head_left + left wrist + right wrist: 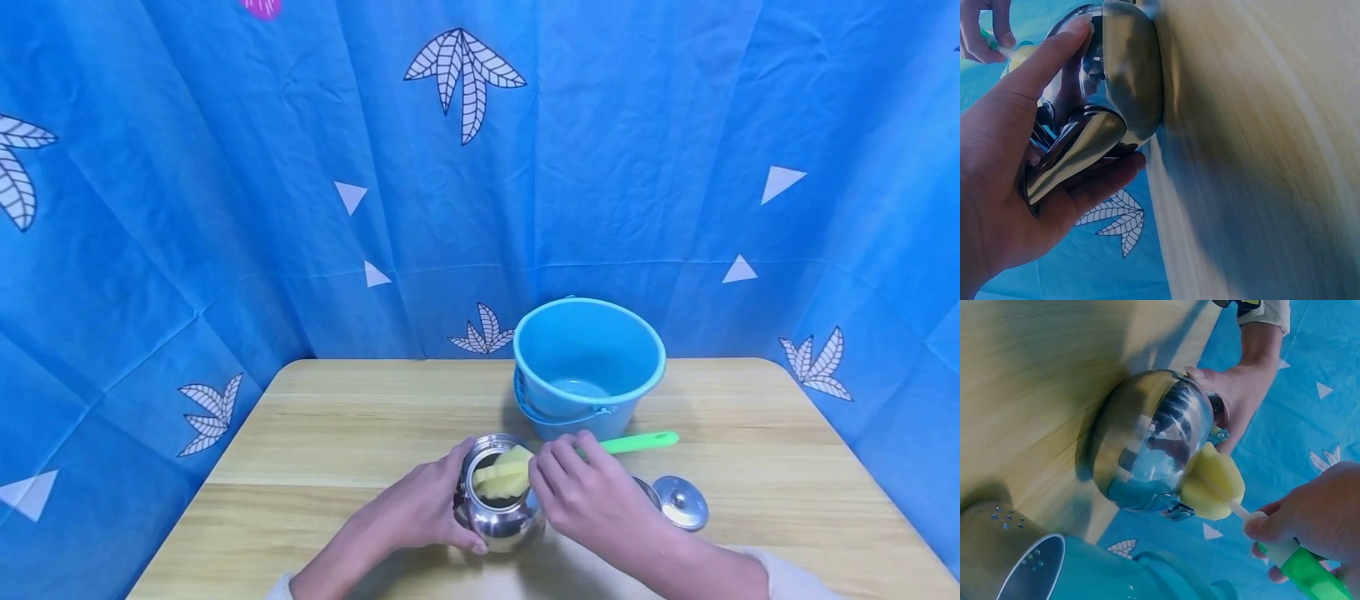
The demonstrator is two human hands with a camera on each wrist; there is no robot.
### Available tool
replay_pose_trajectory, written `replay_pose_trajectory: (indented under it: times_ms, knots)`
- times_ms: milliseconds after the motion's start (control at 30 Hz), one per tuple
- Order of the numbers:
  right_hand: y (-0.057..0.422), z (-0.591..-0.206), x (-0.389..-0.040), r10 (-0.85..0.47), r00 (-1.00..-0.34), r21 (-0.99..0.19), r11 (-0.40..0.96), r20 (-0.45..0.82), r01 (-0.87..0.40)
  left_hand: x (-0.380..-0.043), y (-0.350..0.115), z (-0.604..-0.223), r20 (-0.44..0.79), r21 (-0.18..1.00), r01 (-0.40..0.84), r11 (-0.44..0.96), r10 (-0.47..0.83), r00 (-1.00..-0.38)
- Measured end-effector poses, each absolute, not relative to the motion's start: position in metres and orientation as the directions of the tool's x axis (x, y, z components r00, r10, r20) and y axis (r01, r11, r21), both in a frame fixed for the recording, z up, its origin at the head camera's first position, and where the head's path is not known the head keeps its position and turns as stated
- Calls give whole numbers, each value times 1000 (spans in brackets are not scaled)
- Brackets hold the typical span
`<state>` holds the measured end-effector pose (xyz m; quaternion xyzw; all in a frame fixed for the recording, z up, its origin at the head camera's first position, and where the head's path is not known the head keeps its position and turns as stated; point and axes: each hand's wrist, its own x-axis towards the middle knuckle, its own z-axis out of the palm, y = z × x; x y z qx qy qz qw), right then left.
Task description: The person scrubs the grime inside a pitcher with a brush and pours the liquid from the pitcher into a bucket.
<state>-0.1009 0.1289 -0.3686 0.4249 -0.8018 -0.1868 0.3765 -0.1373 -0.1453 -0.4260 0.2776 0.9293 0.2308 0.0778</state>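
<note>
A shiny metal teapot (501, 525) stands uncovered on the table. My left hand (423, 507) grips it from the left, thumb and fingers spread around its body, with the spout (1079, 153) lying against the palm in the left wrist view. My right hand (588, 492) pinches the white-and-green handle of a sponge bottle brush (1216, 481). The brush's yellow sponge head sits at the teapot's mouth, partly inside it. How far down the sponge reaches is hidden by the metal wall.
Behind the teapot stands a light-blue bucket (652, 367) with its handle hanging down. A round metal lid (681, 503) lies right of the right hand. Beside it is a perforated metal strainer (997, 550). Blue patterned cloth (637, 150) hangs around the wooden table (360, 417).
</note>
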Motion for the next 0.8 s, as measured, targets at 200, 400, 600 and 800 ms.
replay_pose_trajectory:
  times_ms: [200, 400, 600, 800]
  knots:
    - [133, -368, -99, -817, -380, 608, 577, 435, -545, -137, -146, -427, -1, 462, 499, 733, 563, -826]
    - [133, -369, -98, -803, -352, 606, 594, 481, -529, -138, -146, -427, -3, 461, 497, 735, 562, -827]
    - [134, -369, -96, -801, -345, 605, 597, 489, -527, -138, -146, -427, -2, 460, 497, 736, 560, -828]
    - [136, -369, -95, -798, -344, 601, 600, 495, -527, -138, -145, -426, -4, 461, 495, 737, 559, -829]
